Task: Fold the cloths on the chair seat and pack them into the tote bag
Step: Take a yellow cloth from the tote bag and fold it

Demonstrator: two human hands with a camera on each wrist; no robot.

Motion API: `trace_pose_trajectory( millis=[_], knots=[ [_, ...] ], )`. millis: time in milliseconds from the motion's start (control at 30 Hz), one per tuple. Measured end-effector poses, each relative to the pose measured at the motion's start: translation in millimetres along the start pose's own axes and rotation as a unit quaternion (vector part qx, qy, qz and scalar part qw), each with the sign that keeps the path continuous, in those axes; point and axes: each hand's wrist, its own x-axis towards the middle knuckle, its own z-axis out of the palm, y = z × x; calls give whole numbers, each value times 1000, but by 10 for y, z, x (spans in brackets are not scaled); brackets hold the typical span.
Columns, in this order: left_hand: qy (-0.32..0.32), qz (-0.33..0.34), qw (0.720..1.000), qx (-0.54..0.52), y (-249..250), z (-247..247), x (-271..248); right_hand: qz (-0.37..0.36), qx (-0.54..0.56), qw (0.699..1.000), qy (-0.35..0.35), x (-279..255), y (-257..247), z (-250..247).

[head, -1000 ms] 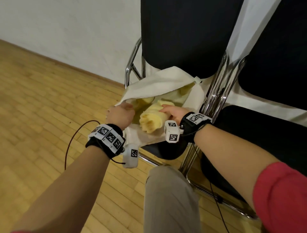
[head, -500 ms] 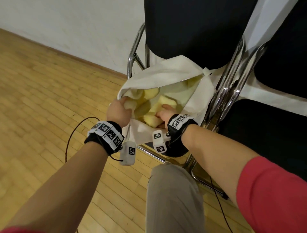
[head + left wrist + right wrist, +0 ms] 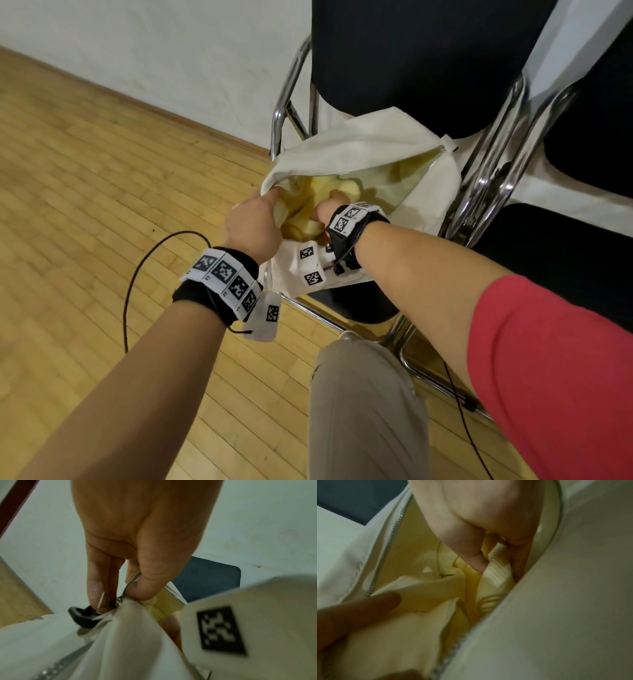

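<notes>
Now packing step: left hand (image 3: 251, 224) pinches the tote bag (image 3: 370, 147) zipper edge open on the chair seat (image 3: 363, 305); right hand (image 3: 330, 209) grips the yellow cloth (image 3: 498, 577) inside. Next: release, withdraw.

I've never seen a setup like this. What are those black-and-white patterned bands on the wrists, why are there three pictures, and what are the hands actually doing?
No robot here: a person works with bare hands. The patterned bands are wristbands carrying small cameras, so you get three views: one from the head looking down, and one along each hand.

In the head view, a cream tote bag lies on the seat of a black chair with a chrome frame, its zip open. The left hand pinches the bag's zipped edge, holding the mouth open; the left wrist view shows the thumb on the zipper. The right hand reaches inside, its fingers curled round a yellow cloth, seen best in the right wrist view. More yellow fabric lies in the bag. A second black chair stands on the right.
</notes>
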Motion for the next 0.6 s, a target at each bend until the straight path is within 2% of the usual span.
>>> trace_pose_trajectory(
  millis=[67,133,200,300,400,600],
  knots=[
    [4,5,1000,-5,-4,13,-9,1,17,1000,6,-12,-101,83],
    [12,7,1000,-13,-5,-3,-15,-19,140,989,36,-105,-211,121],
    [17,10,1000,-19,-21,-21,-4,-26,195,979,49,-169,-175,68],
    [5,15,1000,-21,-34,-21,3,-7,168,986,-2,-165,23,58],
    [-4,13,999,-31,-23,14,-8,23,175,984,-23,-117,142,66],
    [-2,11,999,-36,-9,22,-12,23,93,991,-95,-144,-17,25]
  ],
)
